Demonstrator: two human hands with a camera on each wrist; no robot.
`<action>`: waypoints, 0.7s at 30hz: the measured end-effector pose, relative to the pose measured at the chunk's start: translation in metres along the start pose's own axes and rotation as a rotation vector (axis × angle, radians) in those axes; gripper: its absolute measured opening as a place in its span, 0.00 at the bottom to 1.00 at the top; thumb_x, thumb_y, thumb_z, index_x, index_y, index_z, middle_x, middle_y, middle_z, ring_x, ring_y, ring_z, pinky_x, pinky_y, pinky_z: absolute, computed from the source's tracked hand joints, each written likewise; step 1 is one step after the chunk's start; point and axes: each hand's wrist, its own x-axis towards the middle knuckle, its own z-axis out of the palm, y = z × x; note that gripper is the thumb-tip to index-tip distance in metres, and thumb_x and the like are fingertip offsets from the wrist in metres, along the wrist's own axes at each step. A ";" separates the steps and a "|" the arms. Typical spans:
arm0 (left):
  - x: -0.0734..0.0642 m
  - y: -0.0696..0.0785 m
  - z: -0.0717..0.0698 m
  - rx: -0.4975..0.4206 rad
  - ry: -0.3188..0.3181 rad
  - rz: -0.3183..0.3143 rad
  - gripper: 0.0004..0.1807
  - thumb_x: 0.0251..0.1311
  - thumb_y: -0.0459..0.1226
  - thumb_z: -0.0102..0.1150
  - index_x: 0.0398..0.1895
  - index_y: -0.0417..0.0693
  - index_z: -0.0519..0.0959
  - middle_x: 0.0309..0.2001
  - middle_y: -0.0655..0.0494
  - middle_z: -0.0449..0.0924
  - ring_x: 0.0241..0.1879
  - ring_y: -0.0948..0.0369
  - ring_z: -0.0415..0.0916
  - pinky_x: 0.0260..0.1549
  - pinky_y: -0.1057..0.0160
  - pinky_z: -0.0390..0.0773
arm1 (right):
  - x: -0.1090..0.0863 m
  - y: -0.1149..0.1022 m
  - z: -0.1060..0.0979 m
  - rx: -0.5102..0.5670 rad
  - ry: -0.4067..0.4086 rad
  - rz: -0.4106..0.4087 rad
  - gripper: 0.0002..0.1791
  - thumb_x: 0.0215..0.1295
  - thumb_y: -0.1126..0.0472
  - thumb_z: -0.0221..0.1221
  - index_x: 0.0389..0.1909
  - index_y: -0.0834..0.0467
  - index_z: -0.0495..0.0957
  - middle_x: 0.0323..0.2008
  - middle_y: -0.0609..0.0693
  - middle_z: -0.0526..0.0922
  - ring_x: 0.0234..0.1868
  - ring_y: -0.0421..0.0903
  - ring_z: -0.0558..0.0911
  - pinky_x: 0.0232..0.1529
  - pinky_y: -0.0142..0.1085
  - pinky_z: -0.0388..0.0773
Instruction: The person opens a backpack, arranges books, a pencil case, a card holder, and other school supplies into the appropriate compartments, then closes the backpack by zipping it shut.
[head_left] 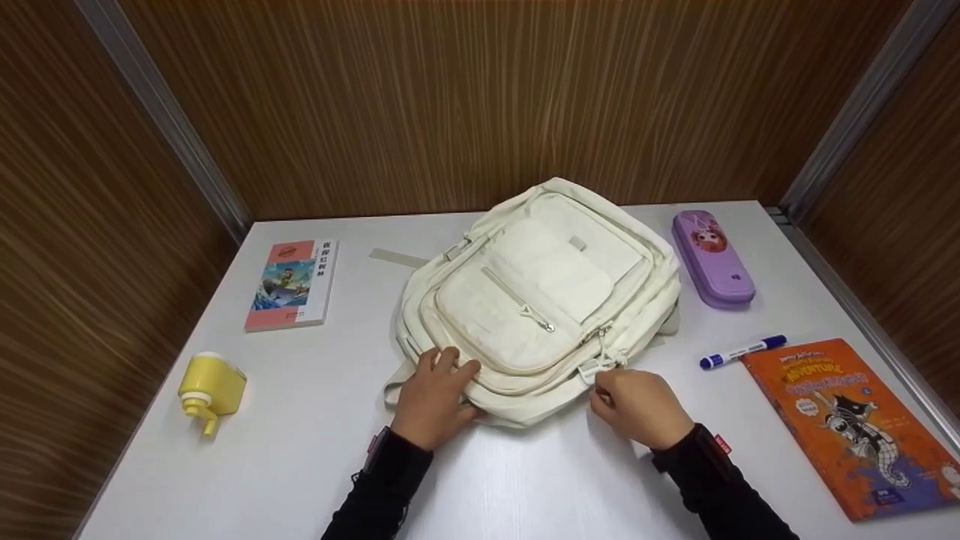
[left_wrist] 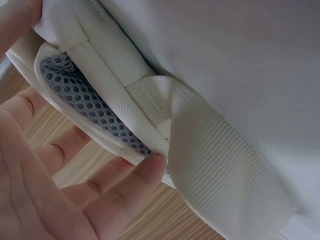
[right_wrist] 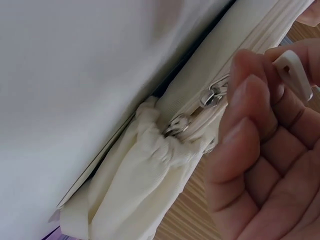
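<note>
A cream backpack (head_left: 525,300) lies front side up on the table, tilted, with its lower end towards me. My left hand (head_left: 437,397) rests on its lower left edge, fingers spread over the fabric and thumb by the bottom rim. In the left wrist view those fingers (left_wrist: 117,195) look fairly straight beside grey mesh (left_wrist: 90,102) and a webbing strap (left_wrist: 220,160). At the lower right side, my right hand (head_left: 641,405) pinches a pale zipper pull (right_wrist: 294,77) between thumb and curled fingers. Two metal zipper sliders (right_wrist: 210,97) sit close together on the zipper there.
On the left are a small book (head_left: 289,285) and a yellow crank pencil sharpener (head_left: 214,384). On the right lie a purple pencil case (head_left: 716,262), a blue-and-white marker (head_left: 742,352) and an orange book (head_left: 855,435). Wood-grain panels (head_left: 487,105) enclose the table's back and sides.
</note>
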 end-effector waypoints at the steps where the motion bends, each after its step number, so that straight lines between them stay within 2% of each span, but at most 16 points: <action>1: 0.000 0.002 0.000 0.006 0.002 -0.003 0.33 0.39 0.49 0.74 0.55 0.59 0.77 0.55 0.49 0.73 0.60 0.43 0.68 0.41 0.45 0.82 | 0.000 -0.002 0.000 -0.001 0.005 -0.011 0.21 0.56 0.62 0.63 0.13 0.49 0.61 0.14 0.37 0.58 0.17 0.35 0.59 0.20 0.29 0.57; 9: 0.001 0.017 0.004 0.143 0.066 -0.024 0.33 0.34 0.52 0.75 0.50 0.58 0.77 0.47 0.50 0.74 0.51 0.46 0.72 0.32 0.51 0.82 | 0.002 -0.020 0.008 -0.018 0.076 -0.146 0.20 0.52 0.61 0.64 0.13 0.48 0.63 0.14 0.35 0.59 0.17 0.33 0.58 0.19 0.28 0.55; 13: 0.002 0.025 0.006 0.205 0.085 -0.046 0.33 0.34 0.55 0.73 0.49 0.59 0.77 0.45 0.51 0.73 0.46 0.48 0.71 0.33 0.53 0.79 | 0.005 -0.024 0.009 0.000 0.051 -0.170 0.18 0.52 0.61 0.64 0.14 0.49 0.64 0.14 0.36 0.60 0.17 0.33 0.59 0.20 0.28 0.56; 16: 0.001 0.027 0.003 0.194 0.052 -0.056 0.35 0.36 0.58 0.71 0.51 0.59 0.76 0.46 0.52 0.73 0.48 0.48 0.71 0.40 0.51 0.76 | 0.007 -0.021 0.006 0.031 0.007 -0.137 0.17 0.53 0.61 0.64 0.15 0.49 0.66 0.15 0.36 0.62 0.18 0.34 0.60 0.20 0.28 0.57; 21: 0.002 0.016 -0.011 0.065 -0.070 -0.027 0.42 0.36 0.61 0.73 0.58 0.58 0.76 0.55 0.50 0.74 0.59 0.45 0.66 0.57 0.45 0.68 | 0.009 -0.009 -0.002 0.079 -0.028 -0.044 0.16 0.53 0.60 0.64 0.15 0.49 0.67 0.14 0.36 0.63 0.18 0.34 0.61 0.21 0.28 0.57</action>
